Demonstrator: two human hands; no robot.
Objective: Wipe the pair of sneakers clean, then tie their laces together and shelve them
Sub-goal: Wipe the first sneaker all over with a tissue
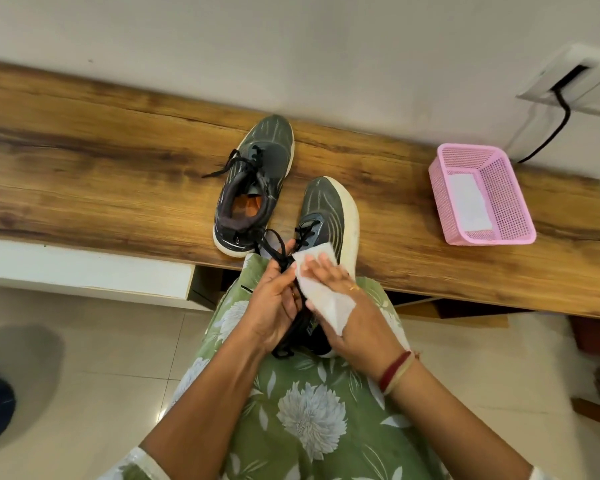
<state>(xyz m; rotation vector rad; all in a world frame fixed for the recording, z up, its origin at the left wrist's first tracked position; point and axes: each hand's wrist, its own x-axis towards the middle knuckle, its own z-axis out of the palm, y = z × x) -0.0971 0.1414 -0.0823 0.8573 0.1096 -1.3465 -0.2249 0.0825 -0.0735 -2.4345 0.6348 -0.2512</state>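
A person looks down at their own two hands, working at a long wooden surface [84, 161] set against a pale wall.

The near sneaker [329, 209], dark grey with a thick white sole, is tipped on its side. Its toe rests on the front edge of the surface and its heel hangs off toward the person's lap. The left hand [274, 306] has its fingers curled around this shoe's loose black laces [281, 251], bunching them up and out of the way. The right hand [347, 306] holds a white wipe [321, 296], which is folded around the fingers and pressed against the shoe's upper near the lace holes.

The far sneaker [257, 178] stands upright on the surface, just beside the first one and to its left. Its laces are undone and trail across the wood.

Well to the right sits a pink mesh basket [506, 195] with a white sheet [468, 199] lying inside. A wall socket [575, 77] with a black cable [561, 123] is above it.

The wiping seems to be under way. The laces are not yet tied together.

The sneaker is probably light, with a soft fabric upper that gives under pressure and a firmer, springy sole. The sole or the heel would give the steadiest hold. The laces are limp and slip easily, so they are best pinched near their ends. The wipe is thin and floppy and looks likely to bunch up.
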